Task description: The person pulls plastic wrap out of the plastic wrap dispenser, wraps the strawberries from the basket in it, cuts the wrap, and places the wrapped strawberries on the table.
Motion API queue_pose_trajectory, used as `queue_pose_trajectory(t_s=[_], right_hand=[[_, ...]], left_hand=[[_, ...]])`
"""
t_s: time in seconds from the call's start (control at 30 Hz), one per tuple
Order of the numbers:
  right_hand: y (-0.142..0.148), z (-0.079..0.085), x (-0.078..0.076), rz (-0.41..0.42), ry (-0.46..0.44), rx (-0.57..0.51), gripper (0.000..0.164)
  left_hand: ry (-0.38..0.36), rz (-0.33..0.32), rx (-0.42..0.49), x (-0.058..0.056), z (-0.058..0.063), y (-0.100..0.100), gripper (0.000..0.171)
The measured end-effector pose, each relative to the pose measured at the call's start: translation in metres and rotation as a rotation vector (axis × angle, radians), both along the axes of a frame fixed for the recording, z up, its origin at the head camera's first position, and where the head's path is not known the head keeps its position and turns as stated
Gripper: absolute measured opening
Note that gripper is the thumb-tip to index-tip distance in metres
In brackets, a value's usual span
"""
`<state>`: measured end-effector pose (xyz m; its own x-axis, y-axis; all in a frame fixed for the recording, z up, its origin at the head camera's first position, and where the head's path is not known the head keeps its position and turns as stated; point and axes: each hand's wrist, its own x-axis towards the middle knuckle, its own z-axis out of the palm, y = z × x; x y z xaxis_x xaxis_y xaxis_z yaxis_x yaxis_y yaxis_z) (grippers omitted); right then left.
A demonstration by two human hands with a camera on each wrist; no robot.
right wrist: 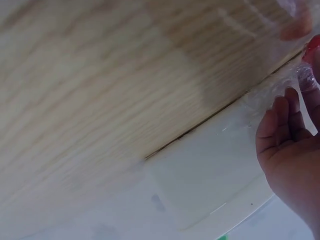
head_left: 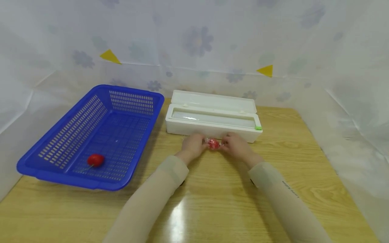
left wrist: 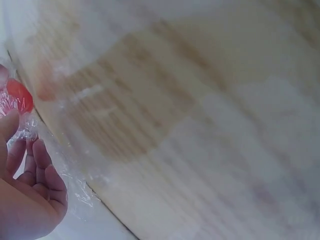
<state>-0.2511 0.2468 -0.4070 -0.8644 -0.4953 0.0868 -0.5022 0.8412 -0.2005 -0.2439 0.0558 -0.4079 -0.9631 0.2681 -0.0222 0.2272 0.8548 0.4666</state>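
Note:
A round red item (head_left: 214, 144) wrapped in clear cling film sits between the two hands, just in front of the white box. My left hand (head_left: 193, 146) pinches the gathered film on its left side. On the opposite side my right hand (head_left: 238, 148) pinches the other end of the film. Loose, crinkled cling film (left wrist: 80, 192) spreads beside the left fingers. In the right wrist view the film (right wrist: 304, 75) is bunched at the thumb and forefinger, while the other fingers curl. The wrapping hides what kind of item it is.
Behind the hands stands a long white cling film dispenser box (head_left: 212, 130) with its lid (head_left: 212, 100) raised and a green piece (head_left: 258, 128) at its right end. To the left, a blue plastic basket (head_left: 149, 135) holds a red round fruit-like item (head_left: 95, 160) with a thin stem.

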Motion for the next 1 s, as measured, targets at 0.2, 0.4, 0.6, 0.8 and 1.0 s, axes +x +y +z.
queue_pose_trajectory(t_s=[0.2,0.4,0.6,0.8,1.0], right_hand=[[0.001,0.001,0.002,0.028,0.015,-0.035,0.014],[0.0,0.008,0.004,0.077,0.014,-0.095,0.008],[-0.001,0.011,0.007,0.066,-0.018,-0.091,0.007],[-0.002,0.011,0.007,0.071,-0.035,-0.083,0.006],[-0.004,0.01,0.006,0.064,-0.047,-0.041,0.007]], left_hand=[[0.011,0.023,0.014,0.002,-0.002,-0.004,0.023],[0.03,0.035,-0.01,0.003,-0.003,-0.007,0.025],[0.142,-0.1,-0.07,0.004,-0.003,-0.006,0.039],[0.165,-0.083,-0.11,0.005,-0.004,-0.008,0.025],[0.147,-0.106,-0.154,0.003,-0.004,-0.007,0.042]])
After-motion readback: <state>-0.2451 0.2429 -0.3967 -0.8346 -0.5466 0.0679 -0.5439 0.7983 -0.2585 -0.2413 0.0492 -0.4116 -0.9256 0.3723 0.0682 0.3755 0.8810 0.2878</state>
